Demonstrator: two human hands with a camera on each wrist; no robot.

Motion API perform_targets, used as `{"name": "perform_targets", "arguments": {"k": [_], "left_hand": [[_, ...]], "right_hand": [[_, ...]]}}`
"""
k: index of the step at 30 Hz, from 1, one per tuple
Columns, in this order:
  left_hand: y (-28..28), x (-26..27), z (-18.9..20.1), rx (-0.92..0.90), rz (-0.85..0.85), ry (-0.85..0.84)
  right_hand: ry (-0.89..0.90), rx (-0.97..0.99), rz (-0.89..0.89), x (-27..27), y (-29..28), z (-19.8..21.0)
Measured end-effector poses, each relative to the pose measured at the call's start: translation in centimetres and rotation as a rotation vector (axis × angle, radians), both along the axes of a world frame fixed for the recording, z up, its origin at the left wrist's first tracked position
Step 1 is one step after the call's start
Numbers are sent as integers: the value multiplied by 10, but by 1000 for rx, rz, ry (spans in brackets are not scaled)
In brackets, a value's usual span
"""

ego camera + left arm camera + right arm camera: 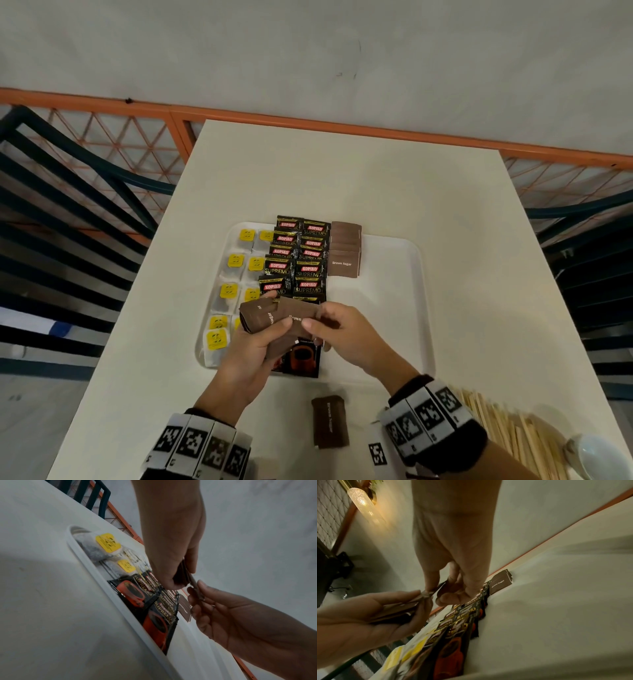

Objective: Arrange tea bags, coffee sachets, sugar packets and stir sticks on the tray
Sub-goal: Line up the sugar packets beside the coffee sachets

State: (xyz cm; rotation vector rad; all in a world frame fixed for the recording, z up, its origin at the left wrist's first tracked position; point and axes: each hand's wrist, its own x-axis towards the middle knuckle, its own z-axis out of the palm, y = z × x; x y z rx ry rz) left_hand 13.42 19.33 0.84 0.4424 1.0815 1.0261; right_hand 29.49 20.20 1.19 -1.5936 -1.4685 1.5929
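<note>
Hands meet above the tray (394, 246): left hand (253, 346) grips a sugar packet stack (263, 317), right hand (346, 334) pinches its top packet (301, 313).

A white rectangular plastic tray (394, 253) lies flat on the table. Its left side carries two columns of white tea bags with yellow tags (235, 262); beside them run two overlapping columns of black Kopiko Supremo coffee sachets (298, 260). An overlapping row of brown paper sugar packets (344, 248) follows. More brown packets (270, 317) are held above the tray's near edge, another stack (329, 422) lies before it, and pale wooden stir sticks (510, 431) lie at the table's right.
</note>
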Motion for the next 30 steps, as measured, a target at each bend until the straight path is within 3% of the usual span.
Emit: {"name": "perform_targets", "arguments": {"k": [11, 15, 19, 30], "left_hand": [[-4, -1, -3, -110, -38, -73], [-3, -2, -1, -112, -36, -117], [-4, -2, 1, -98, -37, -129], [-4, -2, 5, -102, -30, -117]], "right_hand": [[116, 5, -142, 17, 1, 1], [21, 58, -359, 38, 20, -10], [-99, 113, -451, 59, 43, -26], [-235, 132, -439, 62, 70, -42]]}}
